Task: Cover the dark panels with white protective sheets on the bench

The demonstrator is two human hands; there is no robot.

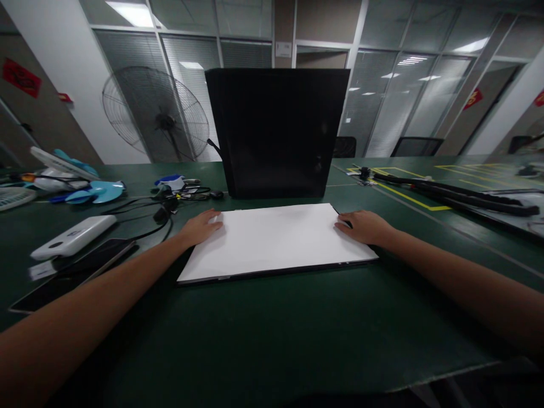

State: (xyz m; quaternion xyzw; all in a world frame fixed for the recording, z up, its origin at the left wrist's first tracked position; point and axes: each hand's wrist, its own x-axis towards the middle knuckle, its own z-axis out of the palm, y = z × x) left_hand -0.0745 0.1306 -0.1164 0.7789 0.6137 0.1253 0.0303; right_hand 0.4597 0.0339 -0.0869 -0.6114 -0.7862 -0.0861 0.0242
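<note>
A flat white rectangular panel (272, 238) with a thin dark edge lies on the green table before me. At its left edge is my left hand (202, 226), with fingertips over the white face. My right hand (361, 225) grips the opposite edge, its fingers resting on the surface near the far corner. The undersides of both hands are hidden. Just beyond the panel stands a large black box-like object (278, 133), apart from both hands.
On the left of the green table (272, 334) lie a white power bank (74, 235), a dark phone-like slab (76, 272), cables (164, 212) and blue fan blades (96, 191). Black cable bundles (454, 192) and yellow tape lines are at right. A large fan (164, 122) stands behind.
</note>
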